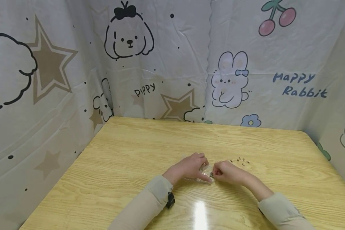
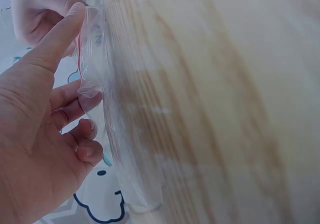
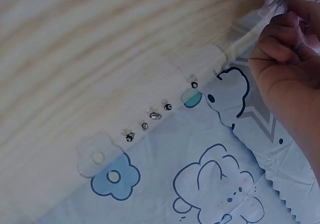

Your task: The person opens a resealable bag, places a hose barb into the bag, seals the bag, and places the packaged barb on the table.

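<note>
Gripping a crinkled clear plastic bag [image 1: 207,170] in half-open left hand [image 1: 193,166], curling right hand [image 1: 227,172] tightly at its right edge, hiding any hold.

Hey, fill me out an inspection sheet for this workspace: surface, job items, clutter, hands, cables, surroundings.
Surface: wood-grain table, glossy, with a bright glare low in the head view.
Job items: clear bag with a red line along one edge; several small metallic pieces loose on the table, to the right of the bag.
Clutter: nothing seen.
Left hand: grips the bag, thumb and fingers on opposite sides.
Right hand: fingers curled close beside the bag; whether they pinch anything is unclear.
Cables: nothing seen.
Surroundings: cartoon-printed cloth hangs behind the table and along both sides.
</note>
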{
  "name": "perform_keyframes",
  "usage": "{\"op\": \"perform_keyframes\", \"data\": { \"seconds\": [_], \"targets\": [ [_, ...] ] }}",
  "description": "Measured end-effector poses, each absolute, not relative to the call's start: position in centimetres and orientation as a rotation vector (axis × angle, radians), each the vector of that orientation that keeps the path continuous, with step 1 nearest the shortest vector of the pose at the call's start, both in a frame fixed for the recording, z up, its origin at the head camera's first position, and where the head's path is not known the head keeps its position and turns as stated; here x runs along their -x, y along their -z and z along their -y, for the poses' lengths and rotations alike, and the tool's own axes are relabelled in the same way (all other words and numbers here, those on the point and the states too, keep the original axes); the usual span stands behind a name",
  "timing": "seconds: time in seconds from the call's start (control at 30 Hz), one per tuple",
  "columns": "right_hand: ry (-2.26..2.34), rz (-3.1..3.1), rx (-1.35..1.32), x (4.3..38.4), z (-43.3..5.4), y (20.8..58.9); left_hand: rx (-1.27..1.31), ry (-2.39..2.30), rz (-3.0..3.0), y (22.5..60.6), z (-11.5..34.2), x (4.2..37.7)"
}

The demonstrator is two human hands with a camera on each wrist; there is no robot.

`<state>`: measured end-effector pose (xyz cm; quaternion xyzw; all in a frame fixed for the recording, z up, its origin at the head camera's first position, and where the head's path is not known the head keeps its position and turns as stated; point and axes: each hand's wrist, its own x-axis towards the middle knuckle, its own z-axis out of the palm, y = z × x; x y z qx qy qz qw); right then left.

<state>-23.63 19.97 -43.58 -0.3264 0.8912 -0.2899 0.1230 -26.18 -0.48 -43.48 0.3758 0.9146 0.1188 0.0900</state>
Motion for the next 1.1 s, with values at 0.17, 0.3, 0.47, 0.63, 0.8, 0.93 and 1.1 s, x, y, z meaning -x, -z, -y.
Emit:
{"op": "perform_keyframes", "data": {
  "seconds": [0.17, 0.3, 0.47, 0.63, 0.8, 0.93, 1.1],
  "targets": [
    [0.892, -2.611, 0.895, 23.5, -20.3, 43.3, -1.119, -0.34, -2.726, 43.4, 0.4, 26.2],
    [0.921, -2.681, 0.816, 23.6, -21.2, 42.9, -1.12, -0.323, -2.736, 43.6, 0.4, 26.3],
    [0.903, -2.797, 0.713, 23.6, -23.0, 42.8, -1.12, -0.305, -2.74, 43.6, 0.3, 26.3],
    [0.874, -2.866, 0.598, 23.6, -24.9, 42.7, -1.124, -0.301, -2.733, 43.6, 0.4, 26.2],
    [0.844, -2.899, 0.568, 23.6, -26.6, 43.0, -1.128, -0.308, -2.73, 43.7, 0.4, 26.2],
    [0.807, -2.946, 0.57, 23.7, -27.8, 43.2, -1.128, -0.321, -2.726, 43.7, 0.4, 26.3],
    [0.753, -2.978, 0.544, 23.7, -29.0, 43.4, -1.131, -0.33, -2.725, 43.7, 0.4, 26.3]
  ]
}}
